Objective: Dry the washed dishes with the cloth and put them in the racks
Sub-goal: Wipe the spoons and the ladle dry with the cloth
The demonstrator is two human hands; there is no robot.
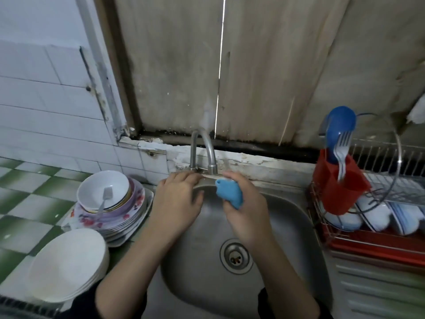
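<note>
- Right hand [247, 217]: held over the sink [289, 217], just below the spout of the tap [207, 146]. Its fingers are curled tight around a bunched blue cloth [230, 192], whose far end sticks out at the top. Holding it under the spout suggests wetting or wringing over the basin, so any drips fall towards the drain [235, 256].
- Left hand [177, 199]: fingers fairly straight and close together, laid across the far rim of the sink with the tips at the tap's base. The thumb hangs over the basin. It is probably there to work the tap, though no handle shows.
- Washed dishes, left counter: a bowl [96, 187] with a fork [104, 199] in it sits on a stack of plates [138, 203]. Nested white bowls [69, 263] stand nearer. All lie within reach of the left hand and none has been picked up.
- Rack [391, 187], right of the sink: striped bowls [377, 215] stand on edge to drain. A red cutlery holder [340, 187] on its left side keeps a second fork [342, 153] and a blue ladle [340, 125] upright.
- Progress, as judged: the pile on the left awaits drying.
</note>
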